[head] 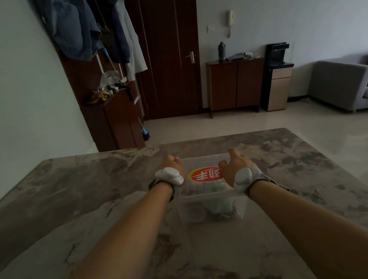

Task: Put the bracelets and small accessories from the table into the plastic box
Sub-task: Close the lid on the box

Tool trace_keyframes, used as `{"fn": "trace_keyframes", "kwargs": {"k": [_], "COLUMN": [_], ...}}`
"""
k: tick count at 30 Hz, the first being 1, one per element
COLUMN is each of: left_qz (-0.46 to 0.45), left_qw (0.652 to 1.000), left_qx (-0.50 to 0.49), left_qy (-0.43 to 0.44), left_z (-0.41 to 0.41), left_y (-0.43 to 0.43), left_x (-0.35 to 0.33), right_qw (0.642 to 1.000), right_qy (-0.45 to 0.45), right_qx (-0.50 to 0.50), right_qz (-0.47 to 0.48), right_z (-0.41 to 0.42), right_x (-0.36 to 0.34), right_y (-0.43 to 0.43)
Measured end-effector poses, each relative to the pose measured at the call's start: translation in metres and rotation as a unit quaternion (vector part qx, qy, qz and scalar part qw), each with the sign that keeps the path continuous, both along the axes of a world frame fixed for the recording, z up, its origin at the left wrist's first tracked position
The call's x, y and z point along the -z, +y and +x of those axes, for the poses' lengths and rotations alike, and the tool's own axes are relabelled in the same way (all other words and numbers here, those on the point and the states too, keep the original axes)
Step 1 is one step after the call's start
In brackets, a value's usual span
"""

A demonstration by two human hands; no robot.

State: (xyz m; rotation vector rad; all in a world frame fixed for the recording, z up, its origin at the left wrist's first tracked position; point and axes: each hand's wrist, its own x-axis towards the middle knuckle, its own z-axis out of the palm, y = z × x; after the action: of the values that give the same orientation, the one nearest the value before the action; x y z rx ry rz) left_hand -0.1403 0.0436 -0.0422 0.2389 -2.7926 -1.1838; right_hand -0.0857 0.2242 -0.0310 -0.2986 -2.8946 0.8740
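Hands (pixel 171 164) flank lidded plastic box (pixel 211 202)

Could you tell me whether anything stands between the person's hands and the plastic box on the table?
Nothing visible does. The left hand and right hand are already at opposite sides of the plastic box, whose lid with a red label is on, with small accessories inside.

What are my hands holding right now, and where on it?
Both hands are on the clear plastic box: the left hand at its left side, the right hand at its right side, near the lid. Fingers are hidden, so the grip cannot be confirmed.
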Motion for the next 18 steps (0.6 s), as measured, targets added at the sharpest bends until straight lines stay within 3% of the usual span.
{"fn": "trace_keyframes", "kwargs": {"k": [12,18], "left_qz": [-0.018,-0.036], "left_qw": [1.000,0.998], "left_qx": [0.021,0.032], "left_qy": [0.003,-0.040], "left_z": [-0.121,-0.174], "left_y": [0.012,0.020], "left_x": [-0.001,-0.017], "right_qw": [1.000,0.998], "right_qy": [0.005,-0.025], "right_qx": [0.016,0.038], "right_qz": [0.018,0.042], "right_z": [-0.125,-0.181], "right_x": [0.004,-0.007], "right_y": [0.020,0.027]}}
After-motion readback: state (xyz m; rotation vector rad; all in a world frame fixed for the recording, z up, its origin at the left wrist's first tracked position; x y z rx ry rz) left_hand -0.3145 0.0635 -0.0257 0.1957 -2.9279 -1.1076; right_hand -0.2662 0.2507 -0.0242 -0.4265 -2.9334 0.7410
